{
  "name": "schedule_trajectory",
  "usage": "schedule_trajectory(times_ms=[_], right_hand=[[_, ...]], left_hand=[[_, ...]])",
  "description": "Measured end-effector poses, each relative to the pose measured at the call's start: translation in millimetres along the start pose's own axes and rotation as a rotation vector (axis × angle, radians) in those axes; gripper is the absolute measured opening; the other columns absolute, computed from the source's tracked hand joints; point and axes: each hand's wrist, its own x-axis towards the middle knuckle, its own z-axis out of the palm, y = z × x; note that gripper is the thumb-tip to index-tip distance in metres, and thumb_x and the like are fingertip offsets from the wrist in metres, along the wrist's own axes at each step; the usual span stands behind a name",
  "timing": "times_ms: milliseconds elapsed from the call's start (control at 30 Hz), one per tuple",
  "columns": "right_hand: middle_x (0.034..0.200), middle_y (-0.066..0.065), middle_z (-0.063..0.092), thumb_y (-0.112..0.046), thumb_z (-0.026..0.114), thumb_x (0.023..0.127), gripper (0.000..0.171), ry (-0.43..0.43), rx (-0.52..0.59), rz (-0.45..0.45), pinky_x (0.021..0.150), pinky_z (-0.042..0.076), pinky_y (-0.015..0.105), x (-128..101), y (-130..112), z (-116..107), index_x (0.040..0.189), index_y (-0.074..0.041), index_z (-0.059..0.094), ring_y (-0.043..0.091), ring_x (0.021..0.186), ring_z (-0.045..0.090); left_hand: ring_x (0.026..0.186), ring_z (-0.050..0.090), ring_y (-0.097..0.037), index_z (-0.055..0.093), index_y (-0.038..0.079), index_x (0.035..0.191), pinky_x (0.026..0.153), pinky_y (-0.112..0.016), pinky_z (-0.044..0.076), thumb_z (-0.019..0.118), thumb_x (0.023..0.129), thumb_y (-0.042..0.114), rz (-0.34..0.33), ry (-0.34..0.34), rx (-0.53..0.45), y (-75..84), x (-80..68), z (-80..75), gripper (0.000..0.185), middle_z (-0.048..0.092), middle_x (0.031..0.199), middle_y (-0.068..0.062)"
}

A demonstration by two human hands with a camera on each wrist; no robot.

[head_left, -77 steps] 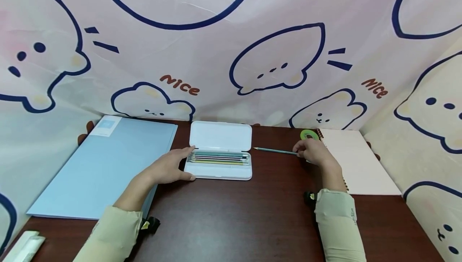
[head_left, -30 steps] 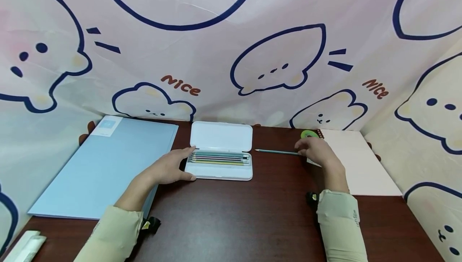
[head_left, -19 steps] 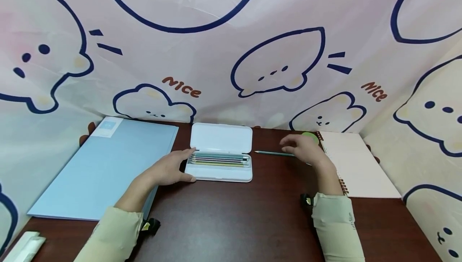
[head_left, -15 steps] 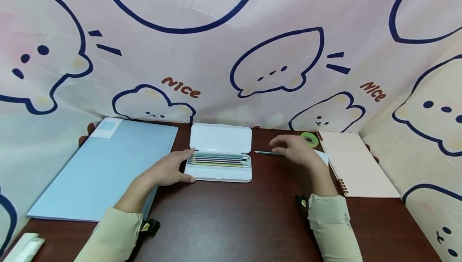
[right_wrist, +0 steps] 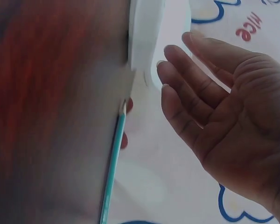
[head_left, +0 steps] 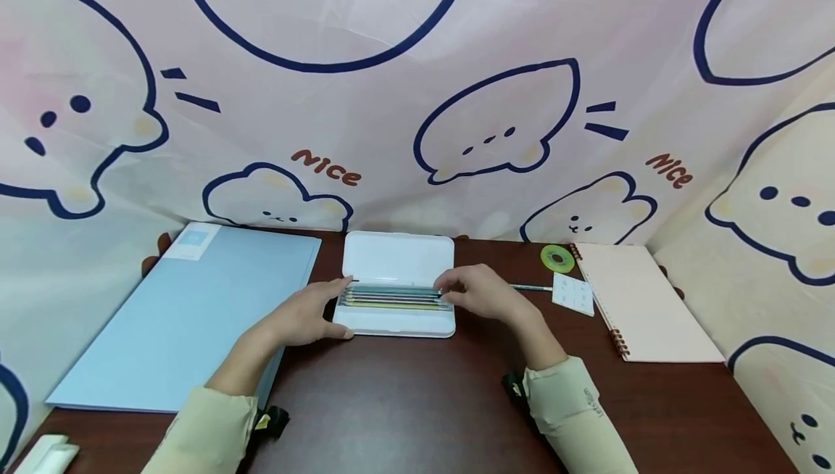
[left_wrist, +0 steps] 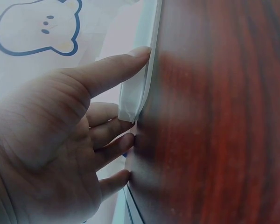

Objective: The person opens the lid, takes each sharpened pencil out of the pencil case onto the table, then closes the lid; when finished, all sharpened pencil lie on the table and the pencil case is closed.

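Note:
A white pencil case (head_left: 394, 323) lies open on the dark wood table, its lid (head_left: 398, 256) tipped back. Several pencils (head_left: 391, 297) lie side by side in it. My left hand (head_left: 306, 316) holds the case by its left end, thumb at the front corner and fingers toward the back, as the left wrist view also shows. Over the right end of the case hovers my right hand (head_left: 485, 293), fingers bent loosely near the pencil ends; nothing shows between them in the right wrist view. A teal pencil (right_wrist: 113, 163) lies on the table, partly behind the right hand in the head view.
A blue folder (head_left: 189, 314) lies left of the case. To the right are a green tape roll (head_left: 557, 259), a small white card (head_left: 573, 293) and a spiral notebook (head_left: 652, 307). White packets (head_left: 48, 454) lie front left. A printed cloth (head_left: 365, 119) hangs behind.
My right hand has moved left, from beside the loose teal pencil to over the case's right end. The white card is uncovered. My left hand stays at the case.

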Motion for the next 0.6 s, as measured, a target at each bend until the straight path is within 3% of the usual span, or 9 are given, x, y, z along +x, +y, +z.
schedule_trajectory(times_ms=[433, 600], right_hand=[[0.121, -0.003, 0.073, -0.016, 0.068, 0.097, 0.023, -0.131, -0.058, -0.058, 0.098, 0.052, 0.038, 5, -16, 16, 0.118, -0.021, 0.077, 0.013, 0.11, 0.064], [0.116, -0.001, 0.073, -0.007, 0.064, 0.098, 0.027, -0.13, -0.083, -0.061, 0.092, 0.053, 0.036, 5, -18, 17, 0.119, -0.018, 0.076, 0.013, 0.103, 0.063]], left_hand=[[0.144, 0.039, -0.044, 0.034, 0.002, 0.157, 0.112, -0.063, 0.037, 0.085, 0.081, 0.036, 0.008, 0.004, -0.002, -1.8, 0.3, 0.7, 0.098, 0.043, 0.157, -0.022], [0.145, 0.039, -0.043, 0.033, 0.001, 0.157, 0.113, -0.063, 0.037, 0.085, 0.082, 0.035, 0.009, 0.0, 0.0, -2.9, 0.8, 0.9, 0.097, 0.042, 0.158, -0.022]])
